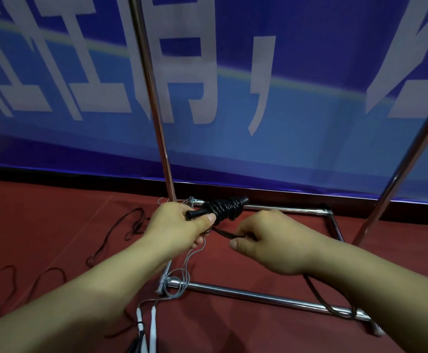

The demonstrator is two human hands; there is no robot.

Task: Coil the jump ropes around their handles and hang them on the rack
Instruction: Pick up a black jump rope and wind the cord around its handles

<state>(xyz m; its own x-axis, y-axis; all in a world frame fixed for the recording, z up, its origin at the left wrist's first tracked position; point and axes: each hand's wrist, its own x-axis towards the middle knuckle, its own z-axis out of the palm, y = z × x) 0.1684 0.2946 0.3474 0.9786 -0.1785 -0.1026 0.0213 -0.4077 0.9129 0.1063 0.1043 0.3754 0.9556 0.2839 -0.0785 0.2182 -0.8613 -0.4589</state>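
- Black rope is already wound in a thick bundle around the black handles (220,207), which are held above the red floor, in front of the far bar of the rack base.
- The handles' long axis runs from near-left to far-right: the free butt end pokes out at the left, by the thumb, and the other end points toward the far bar.
- The left hand (179,225) is closed around the handles' left end, thumb pressed on top, so it is the holding hand.
- The right hand (266,240) sits just right of and nearer than the bundle, fingers pinched shut on the loose rope tail (224,232), which leaves the underside of the coil.
- The rest of that rope trails behind the right wrist, down to the near bar of the chrome rack (258,295).
- As I judge it, the next wrap needs the right hand to carry the tail over the bundle, across the long axis, while the left keeps the handles steady.
- A grey-corded rope with white handles (153,324) lies on the floor near the left forearm; its cord loops around the near-left corner of the rack.
- Another dark rope (121,233) sprawls uncoiled on the far left floor.
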